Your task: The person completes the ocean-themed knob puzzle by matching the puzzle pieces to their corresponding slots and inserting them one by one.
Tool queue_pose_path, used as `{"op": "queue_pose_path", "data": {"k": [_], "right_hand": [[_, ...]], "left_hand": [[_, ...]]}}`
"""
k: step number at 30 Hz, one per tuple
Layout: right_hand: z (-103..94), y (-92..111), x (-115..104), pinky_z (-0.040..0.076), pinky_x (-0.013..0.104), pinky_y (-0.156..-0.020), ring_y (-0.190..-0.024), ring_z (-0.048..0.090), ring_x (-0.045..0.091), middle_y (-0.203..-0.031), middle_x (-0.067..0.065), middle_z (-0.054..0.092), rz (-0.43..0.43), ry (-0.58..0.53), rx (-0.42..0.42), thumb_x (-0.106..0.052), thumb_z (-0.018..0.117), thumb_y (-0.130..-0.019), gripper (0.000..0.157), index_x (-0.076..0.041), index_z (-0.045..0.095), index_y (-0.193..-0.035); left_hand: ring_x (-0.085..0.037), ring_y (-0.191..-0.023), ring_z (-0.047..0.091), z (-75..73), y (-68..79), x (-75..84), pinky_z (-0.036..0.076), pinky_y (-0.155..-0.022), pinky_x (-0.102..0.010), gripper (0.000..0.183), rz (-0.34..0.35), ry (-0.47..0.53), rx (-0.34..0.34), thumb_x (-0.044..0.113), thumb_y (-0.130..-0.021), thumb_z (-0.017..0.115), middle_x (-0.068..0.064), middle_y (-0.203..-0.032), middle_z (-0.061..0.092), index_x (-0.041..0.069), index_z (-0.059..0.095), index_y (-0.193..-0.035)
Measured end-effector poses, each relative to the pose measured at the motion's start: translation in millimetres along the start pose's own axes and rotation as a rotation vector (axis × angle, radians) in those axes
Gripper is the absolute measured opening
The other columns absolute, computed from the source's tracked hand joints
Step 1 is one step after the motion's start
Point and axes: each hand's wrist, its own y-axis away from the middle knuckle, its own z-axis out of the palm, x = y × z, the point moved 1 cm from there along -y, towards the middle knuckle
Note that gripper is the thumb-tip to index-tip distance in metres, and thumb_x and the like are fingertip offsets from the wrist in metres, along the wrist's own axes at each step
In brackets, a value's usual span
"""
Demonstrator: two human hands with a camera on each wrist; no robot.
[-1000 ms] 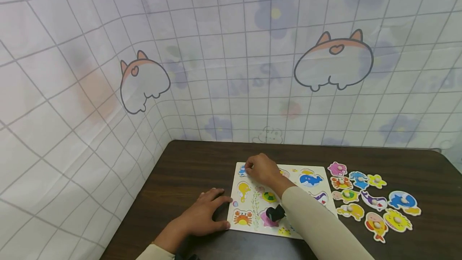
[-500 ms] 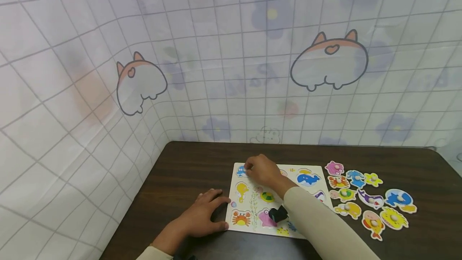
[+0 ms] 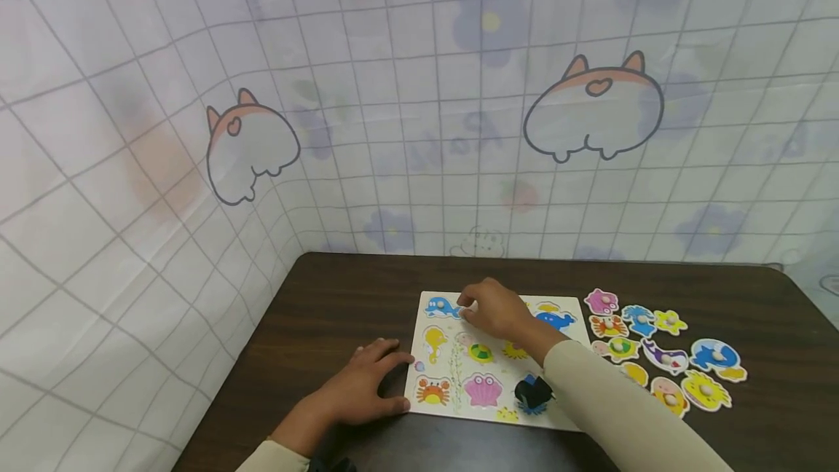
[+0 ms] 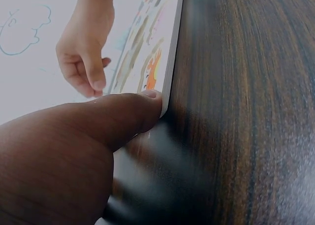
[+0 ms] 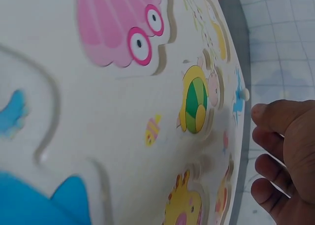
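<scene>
A cream puzzle board [image 3: 452, 403] with sea-animal recesses lies on the dark wooden table. In its far-left recess sits a blue dolphin piece [image 3: 441, 306]; its small white knob [image 5: 244, 94] shows in the right wrist view. Just right of this piece, my right hand [image 3: 494, 309] hovers over the board. Thumb and fingers are loosely bent, apart from the knob, with nothing between them. My left hand [image 3: 360, 384] rests at the board's left edge, fingers spread; the left wrist view has its thumb [image 4: 133, 114] touching the near corner beside the printed crab [image 4: 153, 71].
Right of the board lie several loose knobbed pieces, among them a pink one [image 3: 601, 301], a crab [image 3: 608, 325], a blue whale [image 3: 717, 357] and a yellow one [image 3: 706, 390]. My right sleeve [image 3: 623, 399] covers the board's near-right part. A grid-patterned cloth [image 3: 419, 166] hangs behind the table.
My right hand has let go of the dolphin piece and moved a little to the right, uncovering it in its recess. The left hand keeps its place at the board's edge.
</scene>
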Motion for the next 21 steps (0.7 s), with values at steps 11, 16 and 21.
{"op": "queue_pose_path", "data": {"k": [11, 16, 21], "right_hand": [[-8.9, 21, 10, 0.054, 0.041, -0.093, -0.105, 0.058, 0.016, -0.103, -0.009, 0.068, 0.002, 0.008, -0.010, -0.027, 0.079, -0.092, 0.020, -0.020, 0.078, -0.111], [-10.6, 29, 16, 0.052, 0.047, -0.098, -0.112, 0.060, 0.020, -0.105, -0.008, 0.070, -0.004, -0.017, -0.011, -0.024, 0.079, -0.091, 0.020, -0.018, 0.078, -0.110], [-14.4, 37, 19, 0.052, 0.048, -0.098, -0.114, 0.060, 0.022, -0.107, -0.006, 0.070, -0.008, -0.015, -0.008, -0.024, 0.080, -0.091, 0.021, -0.018, 0.078, -0.111]], "left_hand": [[-0.040, -0.151, 0.024, -0.2, 0.2, -0.9, 0.017, -0.119, -0.065, 0.064, 0.002, 0.000, 0.005, 0.054, -0.091, 0.073, -0.013, -0.161, 0.034, 0.029, 0.053, -0.147], [-0.042, -0.150, 0.024, -1.1, 1.2, 0.5, 0.016, -0.118, -0.067, 0.064, 0.018, 0.016, 0.010, 0.053, -0.091, 0.074, -0.015, -0.160, 0.034, 0.027, 0.053, -0.146], [-0.043, -0.151, 0.024, -1.5, 1.6, 2.5, 0.016, -0.118, -0.067, 0.064, 0.020, 0.022, 0.009, 0.053, -0.091, 0.073, -0.015, -0.161, 0.034, 0.028, 0.053, -0.146]]}}
